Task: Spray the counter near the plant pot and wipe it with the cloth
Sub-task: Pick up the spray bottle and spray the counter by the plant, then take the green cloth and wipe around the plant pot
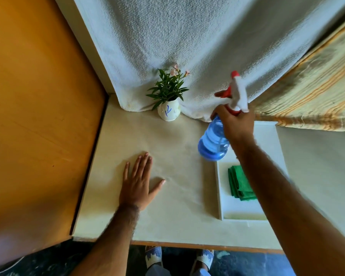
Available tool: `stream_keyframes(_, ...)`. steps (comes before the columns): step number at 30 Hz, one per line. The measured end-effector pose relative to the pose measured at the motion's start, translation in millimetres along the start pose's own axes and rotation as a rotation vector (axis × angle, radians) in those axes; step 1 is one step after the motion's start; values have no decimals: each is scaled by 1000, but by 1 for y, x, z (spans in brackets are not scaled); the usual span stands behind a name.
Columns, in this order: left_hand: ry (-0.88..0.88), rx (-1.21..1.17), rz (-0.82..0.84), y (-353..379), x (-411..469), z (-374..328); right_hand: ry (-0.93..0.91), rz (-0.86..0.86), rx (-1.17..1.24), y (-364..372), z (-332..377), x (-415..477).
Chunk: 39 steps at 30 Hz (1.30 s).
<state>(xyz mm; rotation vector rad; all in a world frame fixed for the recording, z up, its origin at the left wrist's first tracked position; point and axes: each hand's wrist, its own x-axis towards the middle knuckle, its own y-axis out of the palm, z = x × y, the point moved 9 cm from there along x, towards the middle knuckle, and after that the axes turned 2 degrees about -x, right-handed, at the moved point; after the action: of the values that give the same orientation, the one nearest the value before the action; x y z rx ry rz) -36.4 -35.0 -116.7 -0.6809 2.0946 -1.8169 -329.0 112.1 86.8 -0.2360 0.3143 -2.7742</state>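
Observation:
A small white plant pot (pixel 168 112) with green leaves and pale pink flowers stands at the back of the cream counter (pixel 167 216). My right hand (pixel 234 121) grips the neck of a blue spray bottle (pixel 213 141) with a red and white trigger head, held tilted above the counter to the right of the pot, a finger on the red trigger. A folded green cloth (pixel 238 182) lies in a white tray (pixel 220 196), partly hidden by my right forearm. My left hand (pixel 137 180) rests flat on the counter, fingers spread, holding nothing.
A white textured towel (pixel 187 36) hangs behind the pot. A striped yellow curtain (pixel 317 92) hangs at the right. An orange-brown wooden panel (pixel 38 96) borders the counter's left side. The counter's front edge runs just above my feet.

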Motion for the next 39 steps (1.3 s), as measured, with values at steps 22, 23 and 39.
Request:
stream_keyframes(22,7,-12,51,0,2,-1,-1,16,-47,-66,-90,28)
stream_keyframes(23,5,-12,52,0,3,-1,40,22,-89,-68,-95,23)
stream_keyframes(39,1,-16,45,-6,2,-6,-429,606,-1001,-110,-157,-134)
